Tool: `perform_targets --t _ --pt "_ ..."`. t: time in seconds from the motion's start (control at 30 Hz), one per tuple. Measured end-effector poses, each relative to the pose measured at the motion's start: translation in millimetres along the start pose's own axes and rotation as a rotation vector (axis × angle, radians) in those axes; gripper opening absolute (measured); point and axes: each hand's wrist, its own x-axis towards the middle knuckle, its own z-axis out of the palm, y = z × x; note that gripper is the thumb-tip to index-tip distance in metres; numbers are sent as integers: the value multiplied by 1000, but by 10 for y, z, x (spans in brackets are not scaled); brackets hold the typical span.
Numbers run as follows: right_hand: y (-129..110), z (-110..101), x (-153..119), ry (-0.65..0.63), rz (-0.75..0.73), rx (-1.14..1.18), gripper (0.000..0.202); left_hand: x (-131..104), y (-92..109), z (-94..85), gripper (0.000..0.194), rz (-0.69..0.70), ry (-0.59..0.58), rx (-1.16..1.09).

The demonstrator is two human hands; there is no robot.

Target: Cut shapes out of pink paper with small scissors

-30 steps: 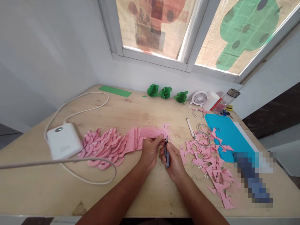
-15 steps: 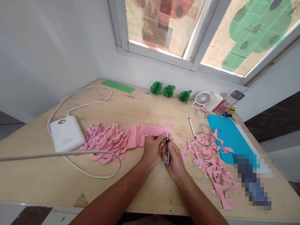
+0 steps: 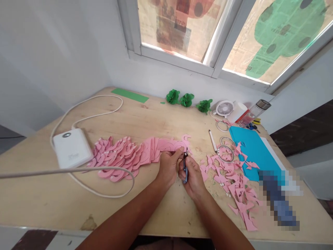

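My right hand (image 3: pixel 194 175) is closed around small blue-handled snips (image 3: pixel 185 170), their dark, short tips pointing away from me. Right beside it, my left hand (image 3: pixel 169 166) has its thumb and forefinger pinched together. A dark edge shows along those fingers, but what they hold is hidden. Just beyond both hands lie pink paper pieces (image 3: pixel 169 144) with curved outlines on them, and a curved cutout at their right end. To the left, this row runs into a heap of pink cut petal shapes (image 3: pixel 118 158).
Pink paper scraps (image 3: pixel 240 189) and metal rings (image 3: pixel 225 153) lie at right, by a white pen (image 3: pixel 212 140) and a blue folder (image 3: pixel 256 149). A white power bank (image 3: pixel 73 149) with a looping cable (image 3: pixel 104 169) sits left. Green paper flowers (image 3: pixel 186 100) and a fan (image 3: pixel 224 108) stand behind.
The whole view has shifted very slightly. Both hands keep nearly the same place and grip, and the snips have hardly moved.
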Motion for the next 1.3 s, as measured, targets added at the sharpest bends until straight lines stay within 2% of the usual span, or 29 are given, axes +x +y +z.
perform_targets --t 0.33,0.97,1.3 --pt "17 -29 12 -7 11 43 32 14 -7 1 38 9 23 23" --pt "14 -5 13 -4 7 10 35 2 9 2 42 -14 -4 -2" --pt "21 -9 21 19 -2 6 34 67 -29 -21 32 52 69 -70"
